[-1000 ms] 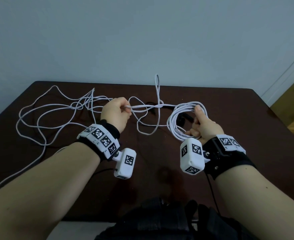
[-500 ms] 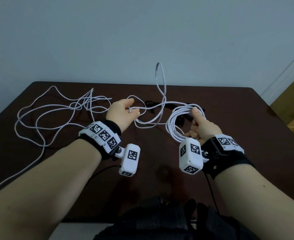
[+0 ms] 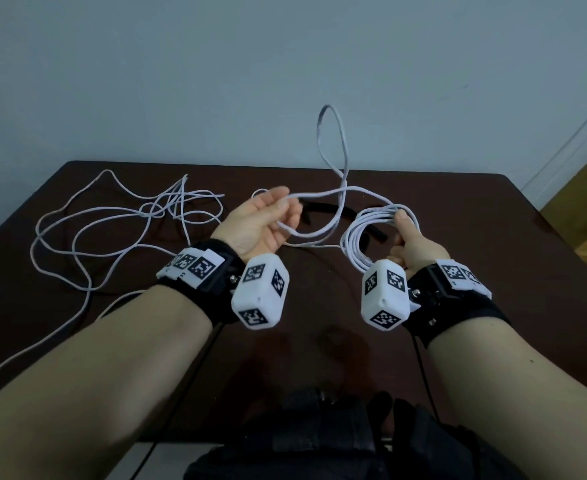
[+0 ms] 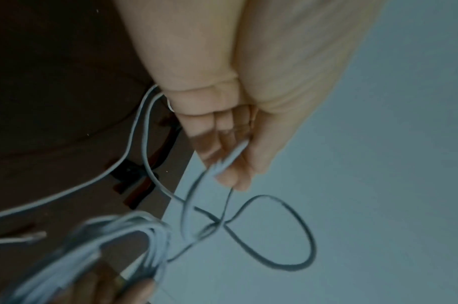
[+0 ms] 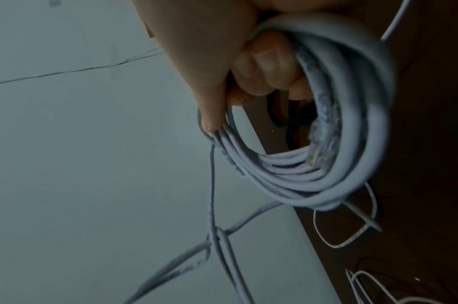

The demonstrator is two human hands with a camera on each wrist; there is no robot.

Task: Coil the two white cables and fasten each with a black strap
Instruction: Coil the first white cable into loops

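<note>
The white cable [image 3: 368, 233] I am coiling sits as a bundle of loops in my right hand [image 3: 415, 245], above the dark table [image 3: 493, 237]. My thumb presses the top of the loops and my fingers curl through the middle of the coil. In the right wrist view a clear plug [image 5: 324, 144] shows inside the loops, though it is blurred. The loose tail runs left to my left hand [image 3: 261, 223], palm up, fingers partly curled, the strand pinched at the fingertips; a tall loop [image 3: 333, 140] rises against the wall. The left wrist view is smeared by motion, so the exact pinch is hard to make out. The second white cable [image 3: 119, 223] lies tangled on the table's left part, its near end cut off at the picture's edge. A black strap [image 3: 347, 214] lies on the table behind my hands, mostly hidden by them and the coil.
</note>
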